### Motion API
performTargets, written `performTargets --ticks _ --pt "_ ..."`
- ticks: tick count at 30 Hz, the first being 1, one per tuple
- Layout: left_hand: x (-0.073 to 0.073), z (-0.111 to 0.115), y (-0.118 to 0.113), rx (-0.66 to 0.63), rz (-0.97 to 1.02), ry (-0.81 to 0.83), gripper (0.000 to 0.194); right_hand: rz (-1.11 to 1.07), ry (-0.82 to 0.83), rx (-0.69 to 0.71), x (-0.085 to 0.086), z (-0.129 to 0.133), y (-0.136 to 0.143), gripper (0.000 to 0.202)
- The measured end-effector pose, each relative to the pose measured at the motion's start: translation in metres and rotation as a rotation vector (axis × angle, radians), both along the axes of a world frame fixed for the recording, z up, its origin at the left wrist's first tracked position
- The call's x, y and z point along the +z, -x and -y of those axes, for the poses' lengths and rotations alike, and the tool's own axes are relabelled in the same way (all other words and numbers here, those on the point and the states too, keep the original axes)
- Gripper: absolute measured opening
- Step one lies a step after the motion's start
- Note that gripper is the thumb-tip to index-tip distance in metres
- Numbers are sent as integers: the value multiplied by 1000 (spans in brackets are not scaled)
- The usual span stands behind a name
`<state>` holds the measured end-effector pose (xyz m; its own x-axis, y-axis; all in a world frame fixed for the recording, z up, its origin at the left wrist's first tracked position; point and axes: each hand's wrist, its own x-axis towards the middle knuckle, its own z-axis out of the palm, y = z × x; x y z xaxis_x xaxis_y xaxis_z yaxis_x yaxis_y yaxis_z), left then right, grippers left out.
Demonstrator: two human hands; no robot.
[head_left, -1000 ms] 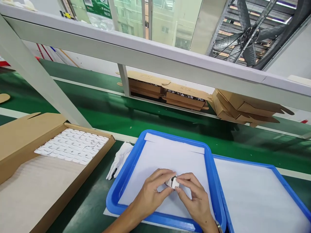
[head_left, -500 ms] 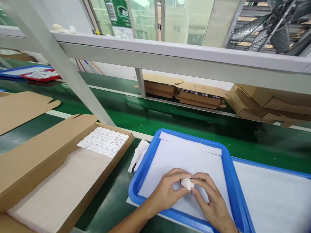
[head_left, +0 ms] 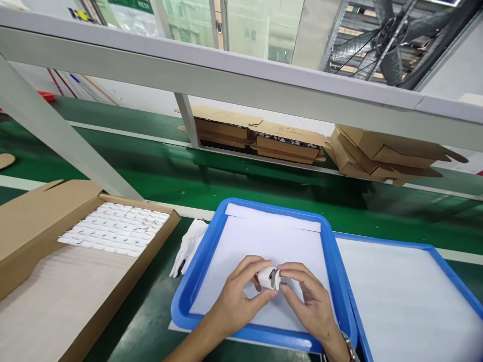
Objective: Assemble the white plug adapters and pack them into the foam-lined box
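Observation:
Over the blue tray [head_left: 193, 281], I hold a small white case [head_left: 266, 278] with rounded edges, like an earbud case. My left hand [head_left: 241, 289] pinches its body between thumb and fingers. My right hand [head_left: 307, 296] grips the flap-like part on its right side with thumb and fingertips. A gap shows between the two parts, with something dark inside. White paper [head_left: 222, 251] lines the tray beneath both hands. My fingers cover part of the case.
An open cardboard box [head_left: 151, 266] at left holds rows of white pieces [head_left: 116, 226] beside a paper sheet. A white glove [head_left: 190, 246] lies by the tray. Another blue-rimmed tray [head_left: 407, 296] is at right. A metal frame [head_left: 226, 73] crosses behind; cardboard boxes [head_left: 287, 148] stand beyond.
The white case looked closed before; now its right part is parted from the body, showing a dark inside. The view has swung to the right, so everything sits further left.

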<state>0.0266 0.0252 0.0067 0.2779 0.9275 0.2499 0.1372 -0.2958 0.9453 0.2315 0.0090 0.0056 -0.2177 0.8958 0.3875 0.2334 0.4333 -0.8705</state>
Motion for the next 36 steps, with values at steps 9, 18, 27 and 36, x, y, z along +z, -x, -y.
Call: performTargets --ticks 9,18,27,36 --pt "1 0 1 -61 -13 93 32 24 -90 5 7 1 4 34" --pt "-9 -1 -3 22 32 5 35 109 -151 -26 2 -1 1 32" --pt "-6 -3 -3 -7 -20 61 31 65 -148 53 5 0 2 46" --pt "-13 -3 -5 4 76 39 27 101 -131 12 -1 2 2 41"
